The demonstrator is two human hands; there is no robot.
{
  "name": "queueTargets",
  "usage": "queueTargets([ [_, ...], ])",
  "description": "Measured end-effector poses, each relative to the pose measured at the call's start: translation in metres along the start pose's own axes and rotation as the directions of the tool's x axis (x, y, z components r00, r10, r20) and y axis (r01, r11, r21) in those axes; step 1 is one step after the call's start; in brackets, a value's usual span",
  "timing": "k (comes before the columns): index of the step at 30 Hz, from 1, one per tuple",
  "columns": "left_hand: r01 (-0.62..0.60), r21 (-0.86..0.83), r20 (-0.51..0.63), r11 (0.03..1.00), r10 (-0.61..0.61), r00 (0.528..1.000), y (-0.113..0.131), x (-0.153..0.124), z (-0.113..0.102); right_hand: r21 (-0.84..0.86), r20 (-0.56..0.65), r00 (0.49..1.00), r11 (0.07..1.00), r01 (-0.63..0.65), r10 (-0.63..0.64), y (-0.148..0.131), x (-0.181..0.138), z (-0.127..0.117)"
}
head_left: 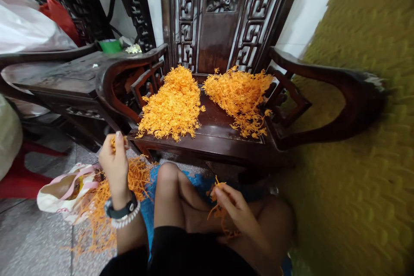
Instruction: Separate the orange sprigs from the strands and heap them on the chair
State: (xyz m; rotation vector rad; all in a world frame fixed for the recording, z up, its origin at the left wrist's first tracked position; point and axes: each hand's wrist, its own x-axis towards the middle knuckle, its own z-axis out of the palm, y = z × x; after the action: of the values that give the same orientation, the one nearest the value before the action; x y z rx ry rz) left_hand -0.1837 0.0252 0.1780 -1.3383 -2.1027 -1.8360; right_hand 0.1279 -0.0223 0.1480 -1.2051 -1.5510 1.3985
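My left hand (114,161) is raised near the chair's front left corner, fingers pinched on a small tuft of orange strands. My right hand (234,207) rests over my knee, fingers closed on a thin bunch of orange strands (220,211) that trails down. Two heaps of the same orange strands lie on the dark wooden chair seat (215,131): a larger left heap (173,105) and a right heap (241,92). A loose tangle of strands (100,207) hangs below my left wrist, beside my leg.
A white and pink bag (63,189) lies on the grey floor at the left. A dark side table (61,77) stands left of the chair, a green bowl (110,45) behind it. A yellow-green textured surface (362,159) fills the right. A red stool leg shows far left.
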Motion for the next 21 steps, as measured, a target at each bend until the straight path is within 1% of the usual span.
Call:
queueTargets([
  [1,-0.035,0.025,0.044,0.999,0.033,0.998,0.001,0.015,0.003,0.027,-0.019,1.000,1.000,-0.005,0.006,0.003,0.001,-0.001],
  [2,-0.065,0.038,0.093,0.997,0.061,0.994,0.004,0.028,0.011,0.062,-0.026,1.000,0.998,-0.008,0.010,0.004,0.002,0.000],
  [3,-0.101,0.059,0.141,0.993,0.092,0.986,0.009,0.041,0.023,0.096,-0.032,0.999,0.995,-0.009,0.012,0.005,0.002,0.001],
  [5,-0.196,0.106,0.224,0.975,0.169,0.960,0.019,0.066,0.056,0.133,-0.032,0.999,0.991,0.001,0.004,0.003,0.003,0.005],
  [7,-0.309,0.142,0.300,0.941,0.256,0.919,0.026,0.089,0.094,0.129,-0.022,1.000,0.991,0.024,-0.021,-0.001,0.002,0.009],
  [9,-0.407,0.156,0.385,0.900,0.324,0.864,0.028,0.110,0.129,0.103,-0.012,0.999,0.994,0.047,-0.046,-0.003,0.001,0.011],
  [11,-0.464,0.161,0.459,0.871,0.350,0.817,0.024,0.125,0.158,0.076,-0.019,0.998,0.995,0.059,-0.057,-0.003,0.001,0.012],
  [13,-0.483,0.165,0.515,0.860,0.342,0.786,0.017,0.136,0.181,0.059,-0.037,0.998,0.997,0.051,-0.049,-0.002,0.001,0.012],
  [15,-0.486,0.161,0.559,0.859,0.327,0.762,0.010,0.143,0.195,0.061,-0.049,0.998,0.998,0.035,-0.032,-0.001,0.002,0.012],
  [17,-0.485,0.160,0.579,0.860,0.316,0.752,0.007,0.145,0.201,0.074,-0.064,0.998,0.997,0.026,-0.022,-0.001,0.003,0.012],
  [18,-0.477,0.165,0.566,0.863,0.314,0.763,0.008,0.145,0.201,0.084,-0.069,0.997,0.996,0.027,-0.021,-0.001,0.003,0.012],
  [19,-0.467,0.167,0.535,0.868,0.317,0.783,0.010,0.142,0.198,0.092,-0.073,0.997,0.995,0.029,-0.022,-0.002,0.003,0.012],
  [21,-0.446,0.124,0.443,0.887,0.352,0.824,0.019,0.130,0.184,0.100,-0.087,0.996,0.995,0.027,-0.018,-0.003,0.005,0.011],
])
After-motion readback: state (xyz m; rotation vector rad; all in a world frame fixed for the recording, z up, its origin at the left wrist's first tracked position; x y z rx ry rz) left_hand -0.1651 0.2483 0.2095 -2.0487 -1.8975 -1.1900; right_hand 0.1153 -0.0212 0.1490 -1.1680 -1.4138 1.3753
